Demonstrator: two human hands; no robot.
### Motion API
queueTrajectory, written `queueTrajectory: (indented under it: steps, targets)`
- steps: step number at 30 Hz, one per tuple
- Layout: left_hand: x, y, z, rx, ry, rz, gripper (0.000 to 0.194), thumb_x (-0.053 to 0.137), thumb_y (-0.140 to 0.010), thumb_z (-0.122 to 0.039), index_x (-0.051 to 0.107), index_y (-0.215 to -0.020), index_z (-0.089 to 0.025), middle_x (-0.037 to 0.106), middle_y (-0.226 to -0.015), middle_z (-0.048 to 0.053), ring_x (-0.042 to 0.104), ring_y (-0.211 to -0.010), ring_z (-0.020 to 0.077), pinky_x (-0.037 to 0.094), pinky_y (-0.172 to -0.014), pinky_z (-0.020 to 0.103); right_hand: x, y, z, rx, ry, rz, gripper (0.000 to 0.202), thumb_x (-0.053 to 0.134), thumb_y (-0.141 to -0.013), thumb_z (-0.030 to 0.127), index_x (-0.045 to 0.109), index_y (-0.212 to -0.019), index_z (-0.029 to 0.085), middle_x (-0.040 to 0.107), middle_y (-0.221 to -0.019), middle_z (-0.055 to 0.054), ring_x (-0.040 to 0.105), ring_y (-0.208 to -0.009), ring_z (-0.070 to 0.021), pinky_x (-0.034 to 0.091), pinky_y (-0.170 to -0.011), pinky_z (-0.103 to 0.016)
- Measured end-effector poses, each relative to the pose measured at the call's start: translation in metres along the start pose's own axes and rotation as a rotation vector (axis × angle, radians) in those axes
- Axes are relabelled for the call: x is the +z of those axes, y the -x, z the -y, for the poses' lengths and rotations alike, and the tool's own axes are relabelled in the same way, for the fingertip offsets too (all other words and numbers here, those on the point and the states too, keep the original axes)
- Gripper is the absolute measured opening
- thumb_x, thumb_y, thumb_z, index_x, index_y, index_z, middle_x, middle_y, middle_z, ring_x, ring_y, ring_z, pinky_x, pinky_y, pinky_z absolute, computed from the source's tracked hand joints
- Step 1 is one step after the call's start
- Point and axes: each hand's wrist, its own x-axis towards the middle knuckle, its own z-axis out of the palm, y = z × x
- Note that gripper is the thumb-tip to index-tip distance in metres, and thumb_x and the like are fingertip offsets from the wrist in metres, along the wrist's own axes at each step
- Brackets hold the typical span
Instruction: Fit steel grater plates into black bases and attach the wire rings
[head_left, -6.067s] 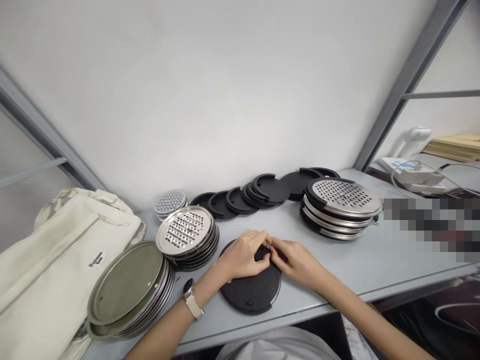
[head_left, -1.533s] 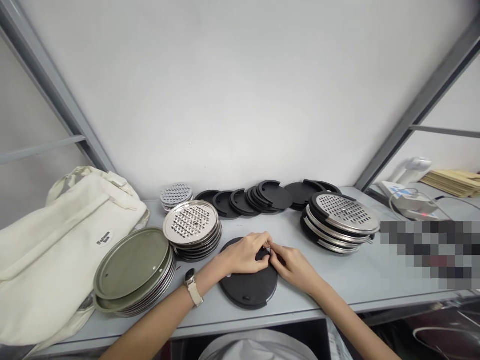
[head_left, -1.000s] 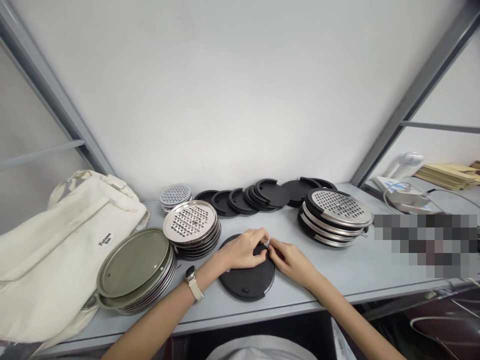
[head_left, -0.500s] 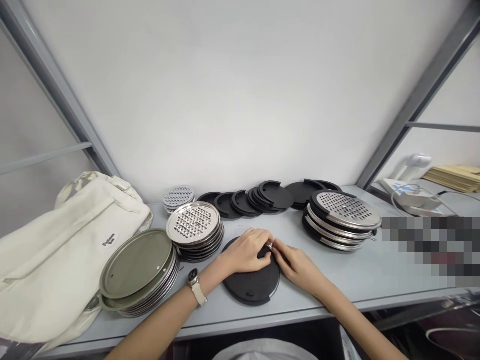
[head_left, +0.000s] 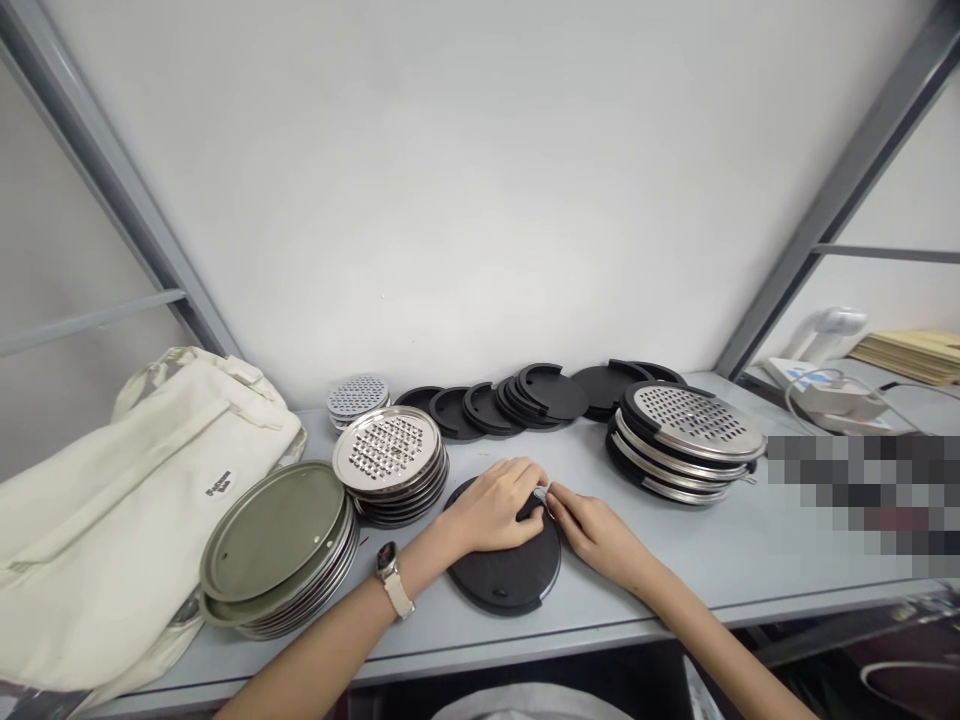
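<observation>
A round black disc (head_left: 506,572) with a raised rim section lies on the grey table in front of me. My left hand (head_left: 496,508) rests over its far part, with fingers curled and gripping near the far right edge. At that same edge, my right hand (head_left: 600,540) pinches a small shiny metal piece (head_left: 541,494), whose exact kind I cannot make out. Left of the disc is a stack of round metal graters (head_left: 388,450) with black parts below. Nearer me on the left stand stacked olive-green round plates (head_left: 274,535).
Overlapping black discs (head_left: 551,392) line the wall. On the right sits a stack of perforated metal discs with black rims (head_left: 694,420). A cream cloth bag (head_left: 142,470) lies at left; small grey graters (head_left: 358,395) stand behind. The table's front edge (head_left: 585,632) is close to my forearms.
Both hands stay almost in place at the disc's edge. The metal piece between the right fingertips has turned slightly and looks paler now. The view has shifted a little.
</observation>
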Motion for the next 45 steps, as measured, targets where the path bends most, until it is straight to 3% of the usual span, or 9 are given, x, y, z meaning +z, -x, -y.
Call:
queueTrajectory:
  steps: [4, 8, 26, 33, 39, 45]
  targets:
    - [0.0, 0.0, 0.001, 0.109, -0.097, 0.051, 0.006, 0.047, -0.083, -0.015, 0.048, -0.088, -0.017, 0.054, -0.087, 0.005, 0.052, -0.084, 0.02, 0.044, -0.078, 0.032, 0.0, 0.0, 0.0, -0.016, -0.029, -0.004, 0.03, 0.026, -0.099, 0.032, 0.051, -0.087, 0.021, 0.063, -0.073, -0.004, 0.06, -0.065, -0.0192, 0.041, -0.061, -0.028]
    - [0.0, 0.0, 0.001, 0.166, -0.15, 0.082, 0.006, 0.043, -0.085, -0.014, 0.048, -0.086, -0.017, 0.054, -0.083, 0.006, 0.052, -0.081, 0.02, 0.043, -0.075, 0.032, 0.003, 0.002, -0.002, -0.02, -0.023, -0.01, 0.028, 0.027, -0.098, 0.031, 0.051, -0.087, 0.021, 0.063, -0.075, -0.004, 0.06, -0.066, -0.0191, 0.042, -0.063, -0.028]
    - [0.0, -0.001, 0.0, 0.179, -0.16, 0.08, 0.006, 0.044, -0.086, -0.015, 0.05, -0.086, -0.015, 0.054, -0.084, 0.006, 0.051, -0.081, 0.0193, 0.043, -0.075, 0.031, 0.004, -0.007, -0.008, -0.016, 0.104, 0.013, 0.027, 0.029, -0.098, 0.026, 0.052, -0.084, 0.021, 0.063, -0.071, -0.001, 0.059, -0.062, -0.0178, 0.035, -0.06, -0.026]
    - [0.0, -0.001, 0.0, 0.143, -0.141, 0.085, 0.003, 0.045, -0.086, -0.015, 0.047, -0.085, -0.017, 0.052, -0.084, 0.006, 0.05, -0.082, 0.0199, 0.044, -0.076, 0.032, 0.002, -0.002, -0.007, -0.028, 0.032, 0.014, 0.03, 0.027, -0.099, 0.03, 0.053, -0.086, 0.021, 0.064, -0.073, -0.003, 0.061, -0.064, -0.0184, 0.039, -0.061, -0.026]
    - [0.0, -0.001, -0.001, 0.045, -0.052, 0.055, 0.01, 0.047, -0.083, -0.016, 0.047, -0.093, -0.017, 0.054, -0.093, 0.007, 0.052, -0.089, 0.0214, 0.045, -0.081, 0.033, 0.002, 0.0, -0.006, -0.026, 0.017, 0.017, 0.033, 0.026, -0.1, 0.034, 0.055, -0.107, 0.021, 0.069, -0.084, -0.006, 0.065, -0.074, -0.0216, 0.042, -0.065, -0.029]
    - [0.002, 0.0, 0.001, 0.045, -0.026, 0.078, 0.01, 0.047, -0.084, -0.016, 0.049, -0.094, -0.017, 0.059, -0.09, 0.006, 0.055, -0.087, 0.021, 0.044, -0.081, 0.034, 0.002, 0.0, -0.004, -0.037, 0.011, -0.012, 0.035, 0.026, -0.1, 0.034, 0.057, -0.095, 0.021, 0.068, -0.082, -0.006, 0.064, -0.07, -0.0204, 0.042, -0.063, -0.028]
